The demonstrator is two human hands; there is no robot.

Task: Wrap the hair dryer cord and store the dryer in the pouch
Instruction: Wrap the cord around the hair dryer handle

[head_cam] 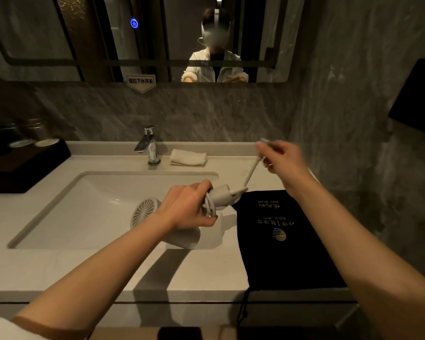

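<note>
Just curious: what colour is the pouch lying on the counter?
Black, with gold lettering and a gold emblem; the pouch shows in the head view.

Bare forearms, white sleeve (2, 327)

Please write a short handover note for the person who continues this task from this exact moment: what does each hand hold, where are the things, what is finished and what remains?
Left hand: closed on the hair dryer, held over the right end of the sink; some cord loops are under its fingers at the handle.
Right hand: closed on the free end of the cord, pulled taut up and to the right.
Pouch: black, lying flat on the counter right of the sink, drawstring hanging over the front edge.
Done: several turns appear wound around the handle.
Left: wind the last stretch of cord, secure the end, open the pouch, put the dryer in.
</note>
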